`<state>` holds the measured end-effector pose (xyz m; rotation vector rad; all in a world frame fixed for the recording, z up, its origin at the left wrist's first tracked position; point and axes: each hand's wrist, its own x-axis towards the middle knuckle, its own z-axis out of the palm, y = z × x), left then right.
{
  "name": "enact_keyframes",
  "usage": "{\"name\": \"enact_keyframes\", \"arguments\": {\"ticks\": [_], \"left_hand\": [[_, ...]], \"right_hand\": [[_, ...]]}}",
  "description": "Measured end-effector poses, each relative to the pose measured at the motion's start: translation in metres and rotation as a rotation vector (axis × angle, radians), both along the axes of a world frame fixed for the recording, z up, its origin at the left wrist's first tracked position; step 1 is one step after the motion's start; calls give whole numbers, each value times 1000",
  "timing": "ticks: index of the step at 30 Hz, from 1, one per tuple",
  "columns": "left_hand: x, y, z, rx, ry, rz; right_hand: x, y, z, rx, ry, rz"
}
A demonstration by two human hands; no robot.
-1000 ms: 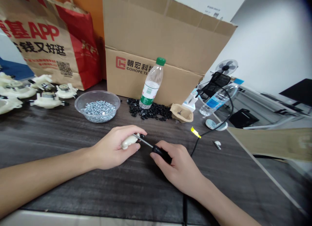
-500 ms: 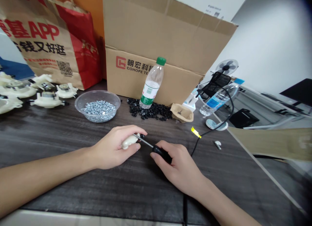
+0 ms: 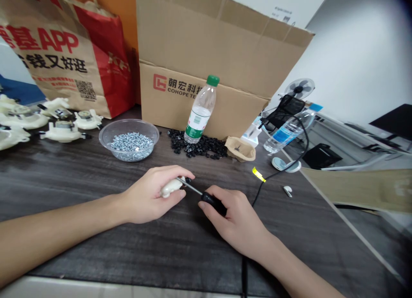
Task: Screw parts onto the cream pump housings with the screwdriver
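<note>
My left hand (image 3: 156, 193) is closed around a cream-coloured plastic part (image 3: 171, 187), which is partly covered by the thumb and fingers. A small black piece shows at the part's right end. My right hand (image 3: 236, 218) grips the black handle of a screwdriver (image 3: 210, 200). Its metal shaft slants up and left, with the tip reaching the plastic part between my left thumb and forefinger. Exactly what the tip touches is too small to make out.
Behind my hands stand a clear bowl of screws (image 3: 128, 155), a pile of small black pieces (image 3: 206, 148), a green-capped bottle (image 3: 200, 111) and a cardboard box (image 3: 180, 79). Several cream motor assemblies (image 3: 62, 133) lie at left. A black cable (image 3: 257, 193) and white earbud (image 3: 287, 191) are at right.
</note>
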<state>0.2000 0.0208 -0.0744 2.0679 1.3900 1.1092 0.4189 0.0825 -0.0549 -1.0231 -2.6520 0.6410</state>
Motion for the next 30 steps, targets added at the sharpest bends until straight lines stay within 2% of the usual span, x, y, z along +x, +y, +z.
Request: {"name": "enact_keyframes", "arguments": {"ticks": [30], "left_hand": [[0, 0, 1, -23, -24, 6]], "right_hand": [[1, 0, 1, 9, 12, 2]]}}
